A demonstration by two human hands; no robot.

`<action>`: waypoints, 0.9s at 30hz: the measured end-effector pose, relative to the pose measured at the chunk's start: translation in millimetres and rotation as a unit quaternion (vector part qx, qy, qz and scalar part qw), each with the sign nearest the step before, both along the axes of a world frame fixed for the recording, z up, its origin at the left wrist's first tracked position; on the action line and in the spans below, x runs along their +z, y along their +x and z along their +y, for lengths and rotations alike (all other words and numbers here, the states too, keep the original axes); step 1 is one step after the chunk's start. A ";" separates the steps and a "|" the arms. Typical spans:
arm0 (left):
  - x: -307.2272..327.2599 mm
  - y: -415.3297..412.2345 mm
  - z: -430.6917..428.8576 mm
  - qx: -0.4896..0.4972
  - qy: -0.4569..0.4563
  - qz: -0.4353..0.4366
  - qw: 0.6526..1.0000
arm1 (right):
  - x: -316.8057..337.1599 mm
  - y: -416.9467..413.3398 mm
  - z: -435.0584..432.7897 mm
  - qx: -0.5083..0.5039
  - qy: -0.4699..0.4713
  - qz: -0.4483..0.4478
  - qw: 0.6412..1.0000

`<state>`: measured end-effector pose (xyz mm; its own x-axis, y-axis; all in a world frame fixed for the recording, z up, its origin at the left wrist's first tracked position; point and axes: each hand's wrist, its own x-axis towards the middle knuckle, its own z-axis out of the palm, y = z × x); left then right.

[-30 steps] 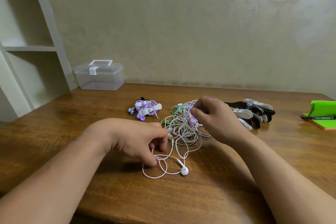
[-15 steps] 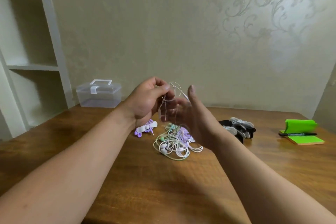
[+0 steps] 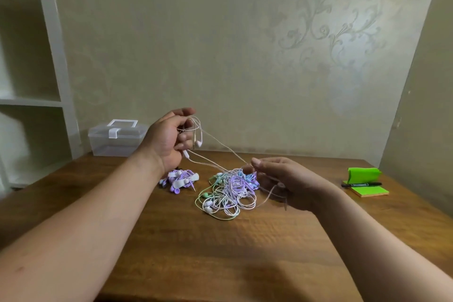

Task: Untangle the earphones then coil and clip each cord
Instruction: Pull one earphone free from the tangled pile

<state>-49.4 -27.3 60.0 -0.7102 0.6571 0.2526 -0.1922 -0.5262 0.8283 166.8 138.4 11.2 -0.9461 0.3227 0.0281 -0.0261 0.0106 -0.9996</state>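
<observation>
Cord [image 3: 228, 149] blurred; right hand [image 3: 286, 184] perhaps pinching.

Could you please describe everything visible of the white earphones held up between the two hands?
The white earphones are a thin, plastic-looking cord with two earbuds dangling beside the left hand, which grips a loop of it above the table. Two strands slant down to the right hand, which pinches them above the tangled pile; more cord crosses its palm.

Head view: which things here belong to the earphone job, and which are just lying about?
Job: white earphones, stretched between left hand and right hand; tangled pile; clipped purple coil.
Lying about: clear box; green notepad; black marker; white shelf.
</observation>
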 end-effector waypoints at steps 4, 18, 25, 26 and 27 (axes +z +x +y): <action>-8.0 5.0 -2.5 -0.005 -0.017 -0.008 1.000 | -4.5 12.2 2.5 0.022 0.083 -0.025 0.996; -62.4 31.1 3.3 -0.007 -0.288 0.191 0.938 | 15.8 17.1 1.7 -0.107 -0.087 0.128 0.982; -63.1 23.1 1.7 -0.051 -0.261 0.185 0.946 | 9.8 27.0 9.0 -0.174 -0.133 0.151 0.964; -65.1 23.0 0.7 -0.059 -0.268 0.192 0.942 | 9.2 27.0 11.3 -0.196 -0.139 0.157 0.958; -66.3 23.2 0.0 -0.067 -0.269 0.190 0.942 | 8.8 27.2 13.4 -0.213 -0.140 0.154 0.955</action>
<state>-26.2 -27.3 -6.4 -0.5368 0.8402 0.0763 0.1375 -0.0021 0.9905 194.0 151.8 20.0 -0.6879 0.7123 0.1395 -0.3719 -0.1808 -0.9105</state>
